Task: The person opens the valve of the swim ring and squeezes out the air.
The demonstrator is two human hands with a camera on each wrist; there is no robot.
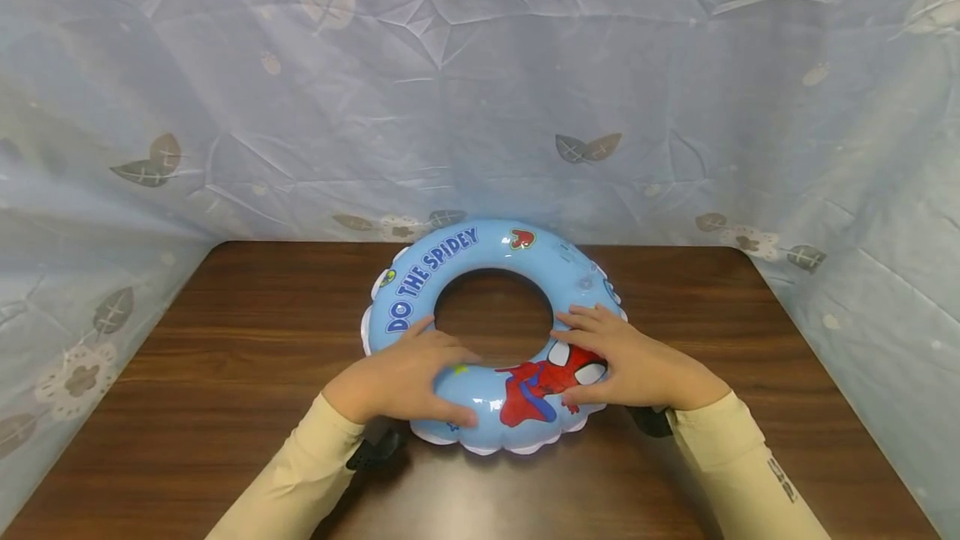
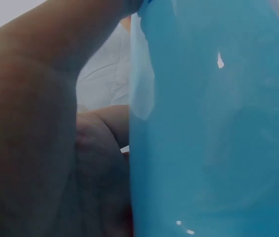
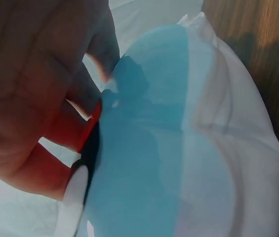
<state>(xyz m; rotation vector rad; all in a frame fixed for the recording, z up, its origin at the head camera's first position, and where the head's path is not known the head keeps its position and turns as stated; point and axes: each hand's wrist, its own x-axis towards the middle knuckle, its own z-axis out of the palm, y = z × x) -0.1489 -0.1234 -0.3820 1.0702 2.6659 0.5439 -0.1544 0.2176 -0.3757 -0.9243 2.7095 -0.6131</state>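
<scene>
A light blue inflatable swim ring [image 1: 491, 244] with a white scalloped edge, the words "DO THE SPIDEY" and a red masked figure lies on the brown table. My left hand [image 1: 405, 373] rests on its front left part, fingers spread toward the hole and thumb nearer me. On the front right, my right hand [image 1: 637, 361] touches the ring over the printed figure, its fingers and thumb spread. In the left wrist view the smooth blue tube [image 2: 203, 123] stands close beside the hand. The right wrist view shows extended fingers [image 3: 55, 123] against the tube.
The dark wood-grain table [image 1: 247, 357] reaches back to a pale blue-grey curtain [image 1: 480, 107] with leaf and flower prints, which hangs behind and along both sides. Dark straps with wrist devices [image 1: 375, 450] sit at the cream sleeves [image 1: 300, 473].
</scene>
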